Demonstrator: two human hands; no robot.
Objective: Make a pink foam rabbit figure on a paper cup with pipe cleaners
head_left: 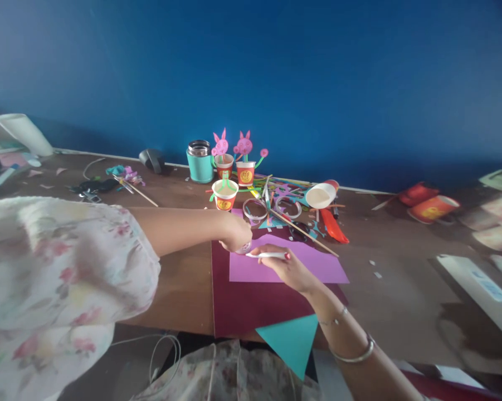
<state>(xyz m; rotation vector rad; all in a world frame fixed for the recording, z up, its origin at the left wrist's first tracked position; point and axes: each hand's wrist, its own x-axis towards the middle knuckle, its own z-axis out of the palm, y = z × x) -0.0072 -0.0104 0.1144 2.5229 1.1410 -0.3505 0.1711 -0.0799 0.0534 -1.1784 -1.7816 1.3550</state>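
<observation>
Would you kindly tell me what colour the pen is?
The pen is white with a red end; head view.

The left fingers [245,234] partly hide a small piece [244,249] — its markings blurred.

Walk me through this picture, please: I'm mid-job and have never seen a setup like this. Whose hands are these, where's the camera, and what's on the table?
There is no machine here. One person works bare-handed, and the single picture comes from a camera worn on their head, looking forward and down.

The right hand holds a white pen with a red end. The left hand is at a purple paper sheet, by a small round piece that is mostly hidden.

The purple sheet lies on a dark red sheet, with a teal paper piece at the near edge. Behind stand a teal jar and red paper cups; pink animal heads rise above two of them.
</observation>
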